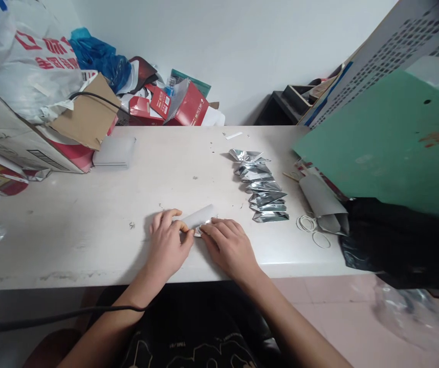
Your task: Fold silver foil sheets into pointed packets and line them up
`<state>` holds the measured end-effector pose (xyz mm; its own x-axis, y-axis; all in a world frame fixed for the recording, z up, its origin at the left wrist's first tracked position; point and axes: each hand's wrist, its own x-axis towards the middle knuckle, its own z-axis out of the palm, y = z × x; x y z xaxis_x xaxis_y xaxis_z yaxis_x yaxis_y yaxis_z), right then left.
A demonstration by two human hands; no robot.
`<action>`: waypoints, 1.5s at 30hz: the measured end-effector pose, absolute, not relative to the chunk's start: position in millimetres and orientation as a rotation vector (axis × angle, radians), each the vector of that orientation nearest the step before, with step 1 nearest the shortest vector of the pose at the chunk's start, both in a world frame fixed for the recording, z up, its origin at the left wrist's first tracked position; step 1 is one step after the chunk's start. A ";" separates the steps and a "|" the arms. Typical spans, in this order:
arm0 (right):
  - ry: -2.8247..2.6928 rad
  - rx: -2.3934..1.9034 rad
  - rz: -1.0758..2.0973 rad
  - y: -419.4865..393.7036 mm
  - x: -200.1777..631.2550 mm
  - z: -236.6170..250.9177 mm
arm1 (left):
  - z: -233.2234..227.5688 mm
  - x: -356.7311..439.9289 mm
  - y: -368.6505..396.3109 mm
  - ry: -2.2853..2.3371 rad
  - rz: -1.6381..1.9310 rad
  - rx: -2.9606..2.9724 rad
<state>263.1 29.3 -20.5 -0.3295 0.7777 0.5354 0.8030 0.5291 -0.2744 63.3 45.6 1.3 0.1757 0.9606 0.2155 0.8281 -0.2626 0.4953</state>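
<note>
Foil pouch (200, 217): pinned flat on the table (89, 230) near its front edge, seemingly for creasing; pinched at one end by the left hand (169, 243); pressed under the right hand (227, 245), fingers together; finished pouches (261, 186) are laid overlapping beside; rubber bands (313, 230) kept near.

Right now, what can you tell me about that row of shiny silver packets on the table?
The silver packets look like crinkly foil, flat and shiny. Several lie overlapping in a row running away from the table's near edge, right of centre. Nothing holds them; both hands are apart from them, to their left. White rubber bands lie just beside the nearest packet.
</note>
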 end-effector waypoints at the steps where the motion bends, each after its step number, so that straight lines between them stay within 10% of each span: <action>1: -2.182 -1.271 -0.077 28.6 265.0 -19.1 | 0.7 63.0 46.0 1.714 0.725 2.194; 45: -2.429 -1.324 -0.035 6.1 273.2 -15.6 | -5.3 40.9 8.7 1.223 0.636 2.658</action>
